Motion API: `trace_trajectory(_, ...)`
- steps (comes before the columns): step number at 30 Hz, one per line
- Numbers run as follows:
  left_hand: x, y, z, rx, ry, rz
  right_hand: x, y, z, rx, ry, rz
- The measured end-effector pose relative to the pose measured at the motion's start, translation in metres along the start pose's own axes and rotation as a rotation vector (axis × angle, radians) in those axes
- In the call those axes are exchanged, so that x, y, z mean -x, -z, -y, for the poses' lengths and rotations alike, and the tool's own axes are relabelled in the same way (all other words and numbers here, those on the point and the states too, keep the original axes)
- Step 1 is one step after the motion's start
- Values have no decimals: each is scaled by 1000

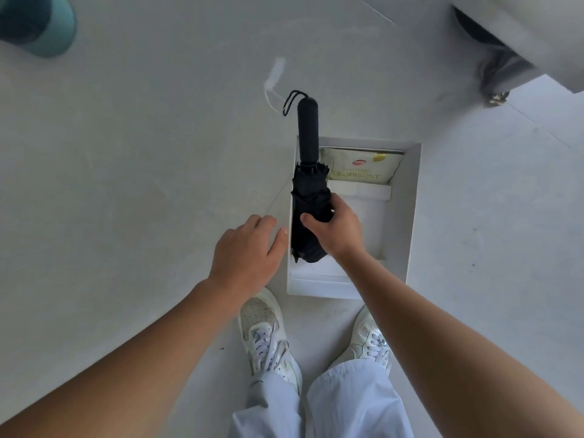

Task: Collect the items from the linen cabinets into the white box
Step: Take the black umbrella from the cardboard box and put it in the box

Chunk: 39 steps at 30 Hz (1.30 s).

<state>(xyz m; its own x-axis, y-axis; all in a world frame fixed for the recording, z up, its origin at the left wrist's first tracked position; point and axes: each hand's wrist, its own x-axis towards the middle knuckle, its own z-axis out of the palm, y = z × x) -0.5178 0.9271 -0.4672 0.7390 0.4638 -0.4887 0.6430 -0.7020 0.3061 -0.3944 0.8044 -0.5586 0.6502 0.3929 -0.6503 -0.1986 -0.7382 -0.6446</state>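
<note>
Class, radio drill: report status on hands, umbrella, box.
Right hand gripping folded black umbrella over white box. Left hand open beside box's left wall. Croissant packet already inside. Nothing blocking.

A pale grey floor carries a white box, open on top. Just beside its near end stand two white shoes. A teal object sits far left.

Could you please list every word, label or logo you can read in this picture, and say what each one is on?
"CROISSANT": on the pale yellow snack packet lying in the white box.
Smaller line above it: too blurred to read.
Red logo on the packet: unreadable.
Folded black umbrella, white sneakers: no readable text.
</note>
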Motion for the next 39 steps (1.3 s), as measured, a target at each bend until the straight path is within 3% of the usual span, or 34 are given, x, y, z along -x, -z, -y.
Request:
trace_trajectory(9,5,2,2,23,33,23,10,11,-11,-59,-47,-25)
trace_trajectory(16,9,2,-3,4,18,44,14,11,-11,101,-36,-24)
trace_trajectory(27,10,-12,-32,27,-74,22,30,51,-42,177,-127,-275)
trace_trajectory(32,0,-19,-41,12,-94,15,19,51,-45,232,-99,-190)
trace_trajectory(39,10,-1,-50,-26,-100,41,54,66,-38,49,-89,-48)
